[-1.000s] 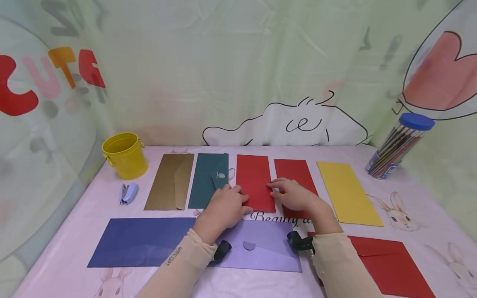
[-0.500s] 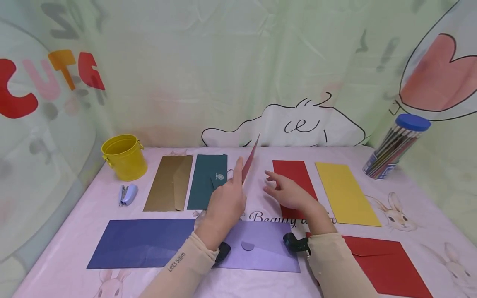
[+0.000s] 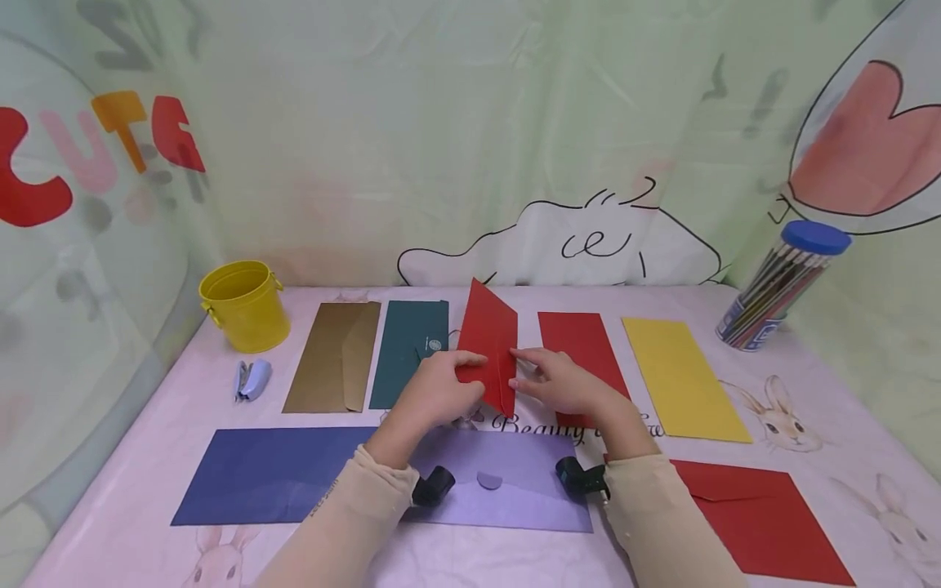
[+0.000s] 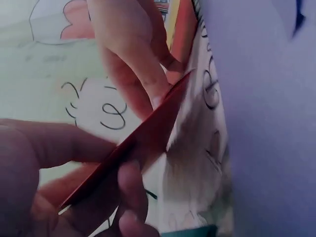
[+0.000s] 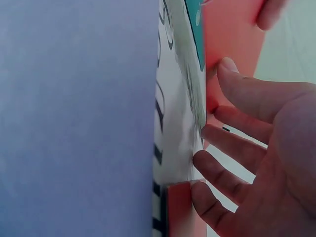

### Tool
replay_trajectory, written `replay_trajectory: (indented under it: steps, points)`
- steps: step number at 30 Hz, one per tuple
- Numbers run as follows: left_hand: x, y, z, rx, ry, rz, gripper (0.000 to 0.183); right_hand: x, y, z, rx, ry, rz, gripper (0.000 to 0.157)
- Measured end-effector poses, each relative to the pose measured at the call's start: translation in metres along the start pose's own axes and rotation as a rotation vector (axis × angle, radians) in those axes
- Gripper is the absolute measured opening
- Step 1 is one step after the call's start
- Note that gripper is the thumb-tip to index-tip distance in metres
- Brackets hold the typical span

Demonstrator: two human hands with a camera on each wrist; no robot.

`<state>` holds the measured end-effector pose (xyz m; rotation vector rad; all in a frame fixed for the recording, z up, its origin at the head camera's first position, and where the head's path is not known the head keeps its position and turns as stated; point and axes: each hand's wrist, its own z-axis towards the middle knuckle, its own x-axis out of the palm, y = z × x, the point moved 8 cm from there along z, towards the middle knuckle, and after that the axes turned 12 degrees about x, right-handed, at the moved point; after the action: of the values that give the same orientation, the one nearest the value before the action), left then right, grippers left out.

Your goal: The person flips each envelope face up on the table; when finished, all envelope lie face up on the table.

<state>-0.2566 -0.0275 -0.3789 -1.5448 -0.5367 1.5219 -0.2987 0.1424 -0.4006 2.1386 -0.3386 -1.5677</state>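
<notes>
A red envelope (image 3: 487, 335) stands tilted up off the table, its flap seam facing me. My left hand (image 3: 444, 388) pinches its left edge between thumb and fingers; in the left wrist view the envelope (image 4: 143, 136) shows almost edge-on between them. Opposite, my right hand (image 3: 562, 384) has its thumb and index fingertips at the envelope's right edge. In the right wrist view that hand (image 5: 276, 143) has its fingers loosely spread, the thumb overlapping the red paper. A dark green envelope (image 3: 404, 351) lies to the left, partly behind my left hand, and another red envelope (image 3: 584, 351) to the right.
Further envelopes lie flat: brown (image 3: 327, 359), yellow (image 3: 684, 376), blue (image 3: 272, 478), lilac (image 3: 515, 490) and red (image 3: 772, 523). A yellow bucket (image 3: 250, 314) and a small lilac stapler (image 3: 253, 380) stand at left. A blue-lidded jar of pencils (image 3: 779, 294) stands at back right.
The middle red envelope lay flat, then was lifted on edge by my left hand and turned to show its flap side. My right hand moved away, then back to its right edge.
</notes>
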Motion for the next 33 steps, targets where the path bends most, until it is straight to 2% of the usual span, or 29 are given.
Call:
replay_trajectory:
  steps: [3,8,14,21,33]
  points:
    - [0.002,0.004,0.002,0.001,0.042,0.041,0.055,0.0,0.0,0.0,0.008,0.008,-0.02,0.07]
    - [0.002,0.011,0.003,-0.003,0.034,0.123,0.063,0.0,-0.001,-0.001,0.019,0.012,-0.063,0.076]
    - [0.004,0.016,0.001,-0.015,0.062,0.287,0.065,0.0,-0.003,-0.001,0.02,0.019,-0.091,0.077]
    - [0.01,0.018,0.001,0.009,0.099,0.476,0.065,0.001,-0.002,-0.004,0.027,0.025,-0.095,0.074]
    - [0.019,0.015,-0.002,0.035,0.144,0.559,0.065,0.001,0.0,-0.006,0.008,0.01,-0.102,0.069]
